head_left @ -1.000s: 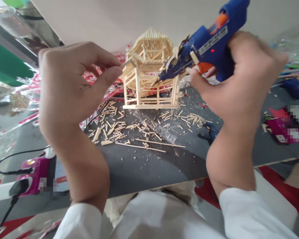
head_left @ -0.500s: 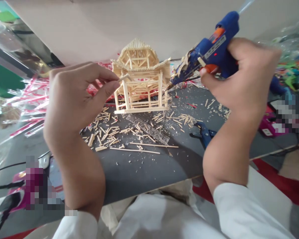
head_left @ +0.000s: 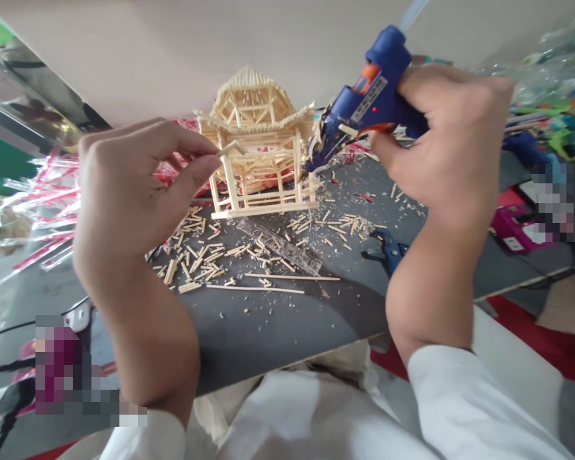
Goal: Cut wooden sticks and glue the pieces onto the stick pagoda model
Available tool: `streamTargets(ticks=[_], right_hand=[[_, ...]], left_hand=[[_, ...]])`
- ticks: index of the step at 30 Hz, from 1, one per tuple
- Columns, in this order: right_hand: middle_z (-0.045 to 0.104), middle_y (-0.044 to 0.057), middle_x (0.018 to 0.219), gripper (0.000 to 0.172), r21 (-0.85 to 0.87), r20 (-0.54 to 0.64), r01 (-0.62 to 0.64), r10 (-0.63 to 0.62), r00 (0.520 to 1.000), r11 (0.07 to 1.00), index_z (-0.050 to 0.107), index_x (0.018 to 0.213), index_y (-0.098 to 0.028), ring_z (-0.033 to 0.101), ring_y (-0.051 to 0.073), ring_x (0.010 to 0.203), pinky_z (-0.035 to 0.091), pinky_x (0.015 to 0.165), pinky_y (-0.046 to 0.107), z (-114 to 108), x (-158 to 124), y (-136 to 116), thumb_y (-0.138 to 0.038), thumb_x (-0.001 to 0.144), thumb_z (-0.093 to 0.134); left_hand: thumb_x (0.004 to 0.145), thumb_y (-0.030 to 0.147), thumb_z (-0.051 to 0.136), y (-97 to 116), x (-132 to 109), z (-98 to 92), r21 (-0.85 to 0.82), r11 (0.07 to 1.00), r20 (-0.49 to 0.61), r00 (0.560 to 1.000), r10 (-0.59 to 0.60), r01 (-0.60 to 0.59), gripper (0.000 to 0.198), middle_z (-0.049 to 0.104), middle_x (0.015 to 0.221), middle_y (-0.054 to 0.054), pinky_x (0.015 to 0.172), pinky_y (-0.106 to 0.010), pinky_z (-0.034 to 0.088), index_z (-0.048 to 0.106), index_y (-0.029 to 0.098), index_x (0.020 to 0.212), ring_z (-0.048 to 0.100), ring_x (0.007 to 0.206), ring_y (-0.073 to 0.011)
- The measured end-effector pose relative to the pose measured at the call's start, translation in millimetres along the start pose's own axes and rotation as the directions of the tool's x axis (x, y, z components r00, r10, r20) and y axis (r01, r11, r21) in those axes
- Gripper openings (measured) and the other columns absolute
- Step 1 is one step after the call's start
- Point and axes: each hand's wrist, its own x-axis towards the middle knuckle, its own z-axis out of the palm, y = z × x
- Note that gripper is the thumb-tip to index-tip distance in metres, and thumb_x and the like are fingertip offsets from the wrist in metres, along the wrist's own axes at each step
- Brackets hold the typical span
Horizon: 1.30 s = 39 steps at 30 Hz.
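My left hand pinches a short wooden stick between thumb and fingers, its tip next to the left corner of a small house built of wooden sticks. The house stands on a dark board. My right hand is wrapped round a blue hot glue gun. The gun's nozzle points down-left at the house's right side, close beneath the roof edge. A red light glows on the gun's body.
Cut stick pieces, two long sticks and a clear ruler lie scattered on the board. A blue tool lies to the right. Red-and-clear wrappers pile at the left, coloured clutter at the right, a purple device at lower left.
The view has shifted, so the house sits further left. My right hand has brought the glue gun lower and closer to the house's right side. My left hand keeps its pinch on the stick.
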Motion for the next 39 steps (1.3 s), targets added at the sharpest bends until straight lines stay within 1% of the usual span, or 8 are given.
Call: streamTargets(ticks=[5, 8, 12, 19, 28, 33, 35, 39], right_hand=[[0.080, 0.008, 0.102, 0.041, -0.047, -0.070, 0.001, -0.005, 0.998, 0.999, 0.076, 0.113, -0.028, 0.074, 0.034, 0.091, 0.049, 0.077, 0.040, 2.1, 1.7, -1.2, -0.019, 0.074, 0.066], [0.079, 0.009, 0.101, 0.039, -0.044, -0.066, 0.009, -0.012, 0.998, 0.999, 0.076, 0.113, -0.027, 0.073, 0.034, 0.091, 0.049, 0.079, 0.040, 0.4, 1.8, -2.1, -0.020, 0.076, 0.066], [0.078, 0.008, 0.103, 0.044, -0.041, -0.042, 0.017, -0.018, 0.999, 0.999, 0.077, 0.120, -0.028, 0.071, 0.032, 0.095, 0.049, 0.083, 0.040, -2.9, 1.0, -3.0, -0.020, 0.078, 0.065], [0.078, 0.011, 0.097, 0.053, -0.005, -0.097, 0.067, -0.067, 0.993, 0.998, 0.080, 0.121, -0.024, 0.068, 0.032, 0.086, 0.043, 0.074, 0.041, -3.6, 1.9, -3.0, -0.020, 0.070, 0.066], [0.079, 0.009, 0.098, 0.051, -0.070, -0.150, 0.039, -0.049, 0.987, 0.997, 0.081, 0.115, -0.028, 0.069, 0.034, 0.086, 0.043, 0.073, 0.042, 1.5, 2.5, 3.1, -0.027, 0.064, 0.074], [0.080, 0.010, 0.098, 0.046, -0.064, -0.219, -0.018, 0.004, 0.976, 0.998, 0.072, 0.098, -0.027, 0.072, 0.037, 0.087, 0.048, 0.076, 0.043, 9.1, 5.9, 4.1, -0.039, 0.057, 0.086], [0.080, 0.011, 0.102, 0.044, -0.024, -0.230, -0.022, 0.015, 0.973, 0.999, 0.068, 0.098, -0.026, 0.074, 0.039, 0.091, 0.050, 0.079, 0.044, 10.6, 6.3, -5.1, -0.038, 0.060, 0.088], [0.078, 0.009, 0.103, 0.031, 0.074, -0.168, 0.008, 0.005, 0.986, 0.997, 0.069, 0.108, -0.025, 0.073, 0.033, 0.093, 0.052, 0.080, 0.043, 15.9, 4.8, -33.3, -0.034, 0.079, 0.075]], left_hand=[[0.098, 0.042, 0.070, 2.2, 0.3, 2.2, 0.001, 1.000, -0.009, 1.000, 0.002, -0.002, 0.022, 0.082, 0.100, -0.003, 0.078, -0.055, 0.057, 0.084, 0.036, 0.114, 0.078, 0.094, -0.0324], [0.097, 0.041, 0.069, 3.0, 0.1, 2.6, -0.008, 1.000, -0.007, 1.000, -0.010, 0.010, 0.023, 0.082, 0.102, -0.004, 0.079, -0.057, 0.057, 0.084, 0.035, 0.114, 0.077, 0.099, -0.0341], [0.096, 0.037, 0.071, 2.3, 0.2, 2.9, 0.002, 1.000, -0.003, 1.000, -0.015, 0.015, 0.022, 0.081, 0.103, -0.003, 0.079, -0.056, 0.057, 0.083, 0.036, 0.114, 0.077, 0.098, -0.0330], [0.089, 0.031, 0.076, -0.3, 2.9, 7.7, -0.021, 0.999, -0.054, 0.997, 0.049, -0.050, 0.020, 0.081, 0.093, -0.005, 0.073, -0.050, 0.055, 0.083, 0.026, 0.107, 0.076, 0.087, -0.0296], [0.096, 0.030, 0.071, 5.2, 2.7, 6.8, -0.012, 0.999, -0.004, 0.999, 0.036, -0.036, 0.019, 0.080, 0.095, -0.002, 0.075, -0.053, 0.058, 0.082, 0.037, 0.109, 0.075, 0.085, -0.0286], [0.095, 0.028, 0.071, 4.7, 3.0, 4.9, -0.014, 0.999, -0.041, 0.998, 0.039, -0.039, 0.019, 0.079, 0.092, -0.001, 0.073, -0.052, 0.059, 0.082, 0.038, 0.106, 0.075, 0.082, -0.0266], [0.098, 0.032, 0.070, 5.1, 2.8, 3.8, -0.008, 1.000, -0.044, 0.999, 0.028, -0.028, 0.016, 0.080, 0.093, -0.001, 0.074, -0.052, 0.060, 0.082, 0.038, 0.107, 0.075, 0.085, -0.0266], [0.098, 0.033, 0.071, 5.1, 2.0, 0.4, -0.018, 1.000, -0.079, 0.997, 0.023, -0.024, 0.014, 0.081, 0.095, -0.001, 0.075, -0.052, 0.061, 0.082, 0.039, 0.106, 0.078, 0.090, -0.0278]])
